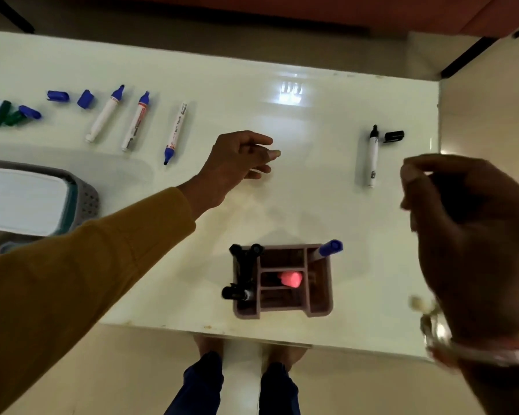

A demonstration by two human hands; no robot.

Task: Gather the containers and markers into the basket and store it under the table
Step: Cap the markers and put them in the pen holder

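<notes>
Where the white table [312,205] runs toward its far left corner, we see three white markers [135,121] lying side by side but apart, their blue tips bare. Loose blue caps [57,95] and green caps [8,115] lie further left. On the right lies a black-tipped marker [372,157], also uncapped, with its black cap [393,136] just beside the tip.

Our left hand [237,160] reaches over the middle of the table from a mustard sleeve [72,280], fingers loosely spread and gripping nothing. Our right hand [462,229] hangs near the camera, fingers curled with the thumb close to the forefinger; we cannot tell whether it pinches anything.

At the left edge stands a grey basket [87,202] with a white-lidded container [24,202] inside. Near the front edge stands a mauve organizer [327,295] — black markers [244,265] in its left compartment, a blue-capped marker [330,247] upright in the back right one, something pink [289,279] in the middle.
</notes>
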